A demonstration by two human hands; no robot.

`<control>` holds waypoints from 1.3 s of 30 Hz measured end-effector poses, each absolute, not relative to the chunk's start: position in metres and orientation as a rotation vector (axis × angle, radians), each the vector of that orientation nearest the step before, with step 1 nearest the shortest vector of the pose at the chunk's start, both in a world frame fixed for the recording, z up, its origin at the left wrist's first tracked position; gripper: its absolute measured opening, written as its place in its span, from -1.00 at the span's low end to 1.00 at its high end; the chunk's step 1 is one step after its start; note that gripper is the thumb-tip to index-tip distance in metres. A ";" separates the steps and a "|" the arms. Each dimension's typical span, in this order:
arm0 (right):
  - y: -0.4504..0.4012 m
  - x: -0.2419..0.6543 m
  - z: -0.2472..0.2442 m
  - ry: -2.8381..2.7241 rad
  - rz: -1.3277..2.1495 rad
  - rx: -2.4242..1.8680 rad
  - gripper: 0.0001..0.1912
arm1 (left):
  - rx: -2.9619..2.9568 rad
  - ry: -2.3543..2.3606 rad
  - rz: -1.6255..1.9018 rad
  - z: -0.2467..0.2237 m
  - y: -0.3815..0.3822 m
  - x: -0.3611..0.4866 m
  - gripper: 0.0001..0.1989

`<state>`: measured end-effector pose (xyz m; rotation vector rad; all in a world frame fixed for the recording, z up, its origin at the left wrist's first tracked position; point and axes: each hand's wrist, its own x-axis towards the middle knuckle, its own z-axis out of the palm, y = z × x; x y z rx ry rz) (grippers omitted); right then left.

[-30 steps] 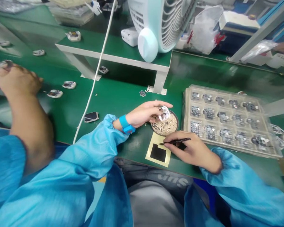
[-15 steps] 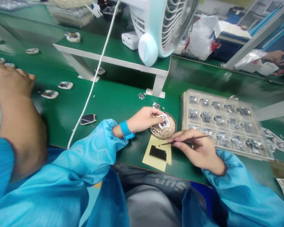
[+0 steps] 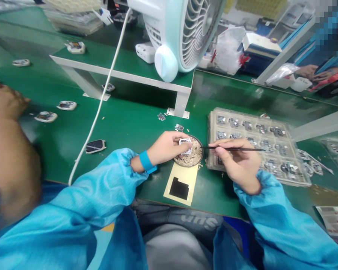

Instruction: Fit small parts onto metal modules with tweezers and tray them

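1. White housing (image 3: 186, 142): small, squarish, rounded corners, grey detail inside; held over round dish (image 3: 187, 166) of pale bits.
2. Left hand (image 3: 167, 147): fingers pinching housing.
3. Right hand (image 3: 239, 161): fingers pinching dark tweezers (image 3: 242, 149), tip at dish's right rim.

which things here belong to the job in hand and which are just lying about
Likely in use:
white casing, in the left hand
dark tweezers, in the right hand
round dish, by the left hand
yellow sheet with a black patch
parts tray, near the right hand

Probably just lying about:
fan
white box, beside the fan
cable
dark-faced piece, near the cable
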<state>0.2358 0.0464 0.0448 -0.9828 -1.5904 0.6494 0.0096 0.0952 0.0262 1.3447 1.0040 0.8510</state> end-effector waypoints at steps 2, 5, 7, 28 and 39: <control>0.047 0.234 0.045 -1.599 0.624 -0.962 -0.88 | 1.358 1.008 0.851 0.024 0.094 0.010 -0.80; 0.048 0.233 0.042 -1.658 0.626 -0.961 -0.86 | 1.384 0.971 0.850 0.021 0.094 0.010 -0.75; 0.049 0.233 0.038 -1.699 0.619 -0.961 -0.85 | 1.405 0.944 0.853 0.021 0.094 0.009 -0.74; 0.051 0.233 0.037 -1.814 0.554 -0.980 -0.84 | 1.419 0.934 0.857 0.019 0.094 0.009 -0.74; 0.050 0.232 0.037 -1.872 0.493 -0.969 -0.80 | 1.478 0.903 0.876 0.018 0.095 0.009 -0.74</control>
